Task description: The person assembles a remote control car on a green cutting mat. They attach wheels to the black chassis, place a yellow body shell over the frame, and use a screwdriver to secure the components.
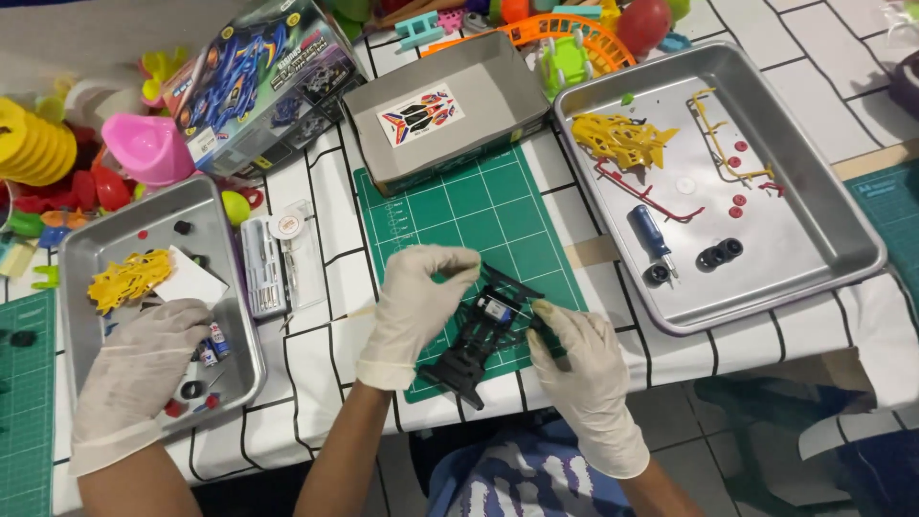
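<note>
I hold a black toy car chassis [479, 345] over the near edge of a green cutting mat [459, 211]. My left hand [416, 311], in a white glove, grips its left side, with the fingers curled over the top. On the right side my gloved right hand [586, 378] pinches the chassis with thumb and fingers. A small blue and silver part sits in the middle of the chassis.
A metal tray [833, 239] at right holds yellow parts [622, 141], a blue screwdriver [651, 233] and black wheels [720, 255]. An open grey box [498, 91] and a kit box [254, 86] stand behind. Another person's gloved hand [134, 369] reaches into the left tray [81, 254]. A clear tool case [263, 268] lies between.
</note>
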